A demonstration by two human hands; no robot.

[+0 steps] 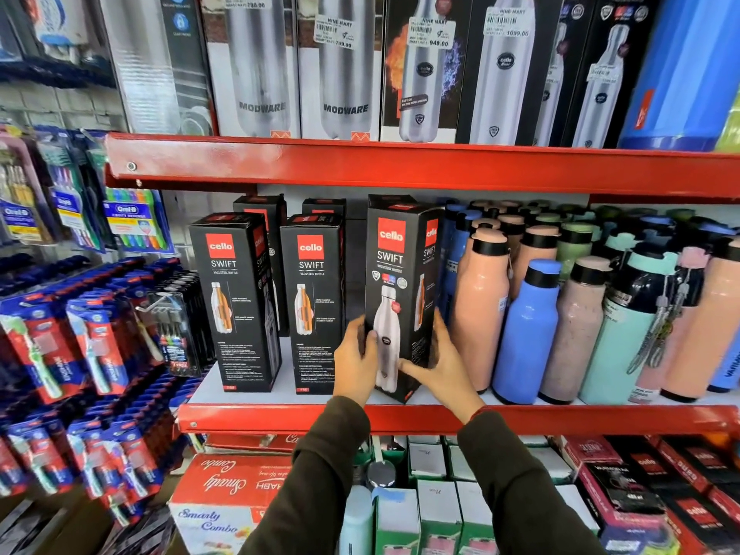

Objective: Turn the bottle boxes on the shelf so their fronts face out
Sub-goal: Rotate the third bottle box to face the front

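Place: a shop aisle, seen facing a rack with red metal shelf edges.
Middle shelf (400, 418): pale board behind a red front lip; boxes stand on its left half, loose bottles on its right half.
Held box (402, 282): tall black bottle box with a red logo square and a picture of a white bottle; it stands at the shelf's front edge, tilted slightly, one corner turned toward the camera so two faces show.
Left hand (356, 362): wrapped around the lower left edge of the held box, thumb on the front face.
Right hand (440, 366): cupped against the lower right edge of the same box, fingers spread along its side and base.
Sleeves (320, 474): dark, reaching up from below the shelf lip.
Left box (236, 302): same black kind, upright, face with small print toward the camera.
Middle box (312, 306): upright between the left box and the held box, also showing small print.
Back row (260, 210): more black boxes behind, mostly hidden.
Loose bottles (528, 334): peach, blue and mint, crowded just beside the held box.
Top shelf (360, 166): taller boxes with steel bottle pictures and price stickers.
Left wall (80, 314): hanging toothbrush packs.
Bottom shelf (224, 490): red and white cartons, green and white small boxes.
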